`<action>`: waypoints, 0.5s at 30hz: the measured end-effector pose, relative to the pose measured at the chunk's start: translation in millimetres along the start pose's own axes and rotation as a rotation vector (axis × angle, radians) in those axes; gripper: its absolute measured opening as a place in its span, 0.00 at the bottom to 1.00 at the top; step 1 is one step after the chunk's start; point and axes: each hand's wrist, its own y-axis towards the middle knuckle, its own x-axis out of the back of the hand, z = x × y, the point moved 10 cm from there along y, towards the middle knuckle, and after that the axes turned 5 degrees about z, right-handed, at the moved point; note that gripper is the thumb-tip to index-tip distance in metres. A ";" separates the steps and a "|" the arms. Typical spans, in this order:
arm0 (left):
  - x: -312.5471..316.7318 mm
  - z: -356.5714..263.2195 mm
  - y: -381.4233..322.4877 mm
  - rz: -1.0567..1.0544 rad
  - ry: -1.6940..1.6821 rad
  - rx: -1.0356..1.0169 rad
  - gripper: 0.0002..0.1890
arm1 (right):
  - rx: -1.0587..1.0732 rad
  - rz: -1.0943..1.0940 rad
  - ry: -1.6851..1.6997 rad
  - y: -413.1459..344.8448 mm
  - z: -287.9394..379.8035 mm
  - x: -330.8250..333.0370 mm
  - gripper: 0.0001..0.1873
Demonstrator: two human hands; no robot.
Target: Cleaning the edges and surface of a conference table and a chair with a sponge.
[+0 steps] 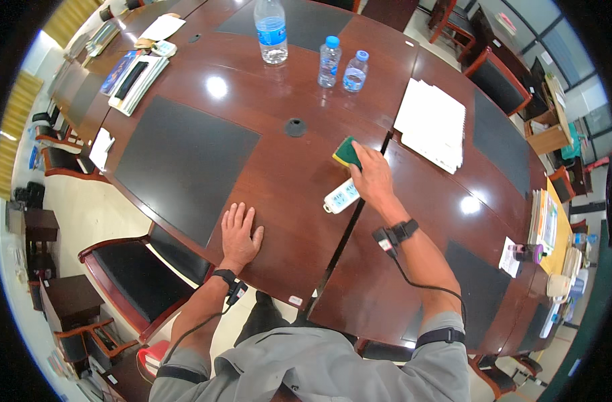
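My right hand (373, 173) grips a green and yellow scouring sponge (347, 152) over the dark red wooden table (291, 241). Just below that hand lies a white power strip (341, 197), its far end hidden by the hand and wrist. My left hand (239, 235) rests palm down near the table's front edge, fingers spread, beside a black inset panel (185, 161). It holds nothing. A round black cable grommet (295, 127) is set in the wood, left of the sponge and farther from me.
A large water bottle (271, 35) and two small bottles (329, 63) (355, 73) stand at the back. White papers (431, 125) lie right; books (137, 83) lie left. A dark gap (343, 241) splits the tabletop. A chair (145, 276) stands at the front left.
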 end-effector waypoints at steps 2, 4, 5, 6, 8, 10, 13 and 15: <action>1.7 -3.0 2.7 0.003 -0.002 -0.002 0.30 | 0.004 0.005 -0.127 35.7 -6.0 -18.9 0.29; 3.7 -3.7 4.1 0.005 0.000 0.007 0.30 | -0.101 0.087 -0.244 72.4 -39.9 -42.1 0.27; 4.7 -4.8 4.5 0.004 -0.005 0.001 0.30 | -0.185 0.145 -0.298 86.3 -60.8 -50.9 0.25; 6.8 -2.1 2.4 0.001 -0.001 0.009 0.29 | -0.210 0.143 -0.322 97.3 -64.5 -54.9 0.23; 4.6 -2.0 4.1 0.000 -0.018 0.011 0.30 | -0.232 0.158 -0.375 112.8 -88.7 -59.7 0.20; 2.2 -4.3 5.3 0.010 -0.049 0.003 0.30 | -0.203 0.129 -0.386 118.0 -97.1 -75.7 0.12; 5.0 -1.9 5.9 0.024 -0.040 0.014 0.31 | -0.151 0.097 -0.433 122.0 -70.3 -100.6 0.09; 4.3 0.0 3.5 0.049 -0.059 0.029 0.30 | -0.064 0.150 -0.447 112.7 -31.9 -123.4 0.12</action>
